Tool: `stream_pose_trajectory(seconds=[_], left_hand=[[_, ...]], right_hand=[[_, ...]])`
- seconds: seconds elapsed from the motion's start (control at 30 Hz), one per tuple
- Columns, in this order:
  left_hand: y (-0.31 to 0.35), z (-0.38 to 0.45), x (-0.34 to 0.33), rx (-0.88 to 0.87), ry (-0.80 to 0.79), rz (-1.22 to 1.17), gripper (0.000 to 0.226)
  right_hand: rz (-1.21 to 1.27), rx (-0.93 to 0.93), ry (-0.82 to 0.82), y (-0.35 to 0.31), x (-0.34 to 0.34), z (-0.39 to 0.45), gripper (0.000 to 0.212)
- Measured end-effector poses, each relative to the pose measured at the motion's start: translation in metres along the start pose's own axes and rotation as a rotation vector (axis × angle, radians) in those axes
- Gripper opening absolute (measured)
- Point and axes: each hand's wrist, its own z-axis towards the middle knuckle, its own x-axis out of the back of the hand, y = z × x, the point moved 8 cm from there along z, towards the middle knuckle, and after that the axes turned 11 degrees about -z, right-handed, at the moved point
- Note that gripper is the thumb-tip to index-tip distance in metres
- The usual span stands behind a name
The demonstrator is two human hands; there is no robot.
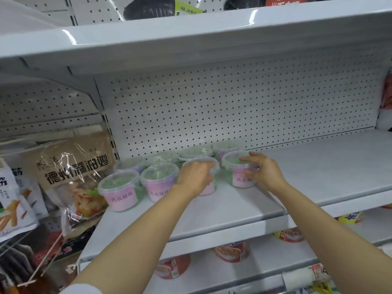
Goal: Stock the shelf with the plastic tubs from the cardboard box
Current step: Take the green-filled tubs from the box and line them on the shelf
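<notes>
- The shelf (244, 206) in front of me is a flat white metal board with a smooth painted surface, backed by a white pegboard panel (233, 107) dotted with small round holes; another white shelf of the same kind runs above it.
- To the left of the shelf hangs a crinkled snack bag (74, 177) of brown paper and glossy clear film, with bold black characters across it.
- My two bare forearms reach up from the bottom of the view, both stretched toward the back left part of the shelf.
- The plastic tubs (161, 179) stand in two rows near the shelf's back left corner, close to the pegboard: round, clear, tapered cups with clear lids, green content showing through and pink labels on the front ones.
- My left hand (196, 177) lies palm down over one front-row tub (209, 187), fingers curled round its lid rim.
- My right hand (265, 172) grips the rightmost tub (238, 172) from its right side, thumb across the lid, fingers wrapped on the wall.
- Both of these tubs stand upright on the shelf, just beside each other.
- On the lower shelf sit round red-labelled cups (232, 251).
</notes>
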Motion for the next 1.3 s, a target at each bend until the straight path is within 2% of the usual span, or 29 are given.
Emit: stream_pose_trajectory(seconds=[0.33, 0.57, 1.07, 1.3], left_hand=[[-0.003, 0.006, 0.004, 0.023, -0.047, -0.024, 0.018], [-0.004, 0.006, 0.003, 0.031, -0.062, -0.024, 0.031], [-0.01, 0.008, 0.002, 0.002, -0.096, 0.003, 0.039], [-0.011, 0.007, 0.003, -0.006, -0.09, 0.03, 0.035]], right_hand=[[0.031, -0.03, -0.076, 0.004, -0.002, 0.006, 0.052], [-0.055, -0.027, -0.056, -0.002, -0.009, 0.012, 0.051], [-0.126, -0.012, -0.055, -0.008, -0.01, 0.012, 0.048], [-0.138, -0.004, -0.069, -0.008, -0.01, 0.011, 0.046]])
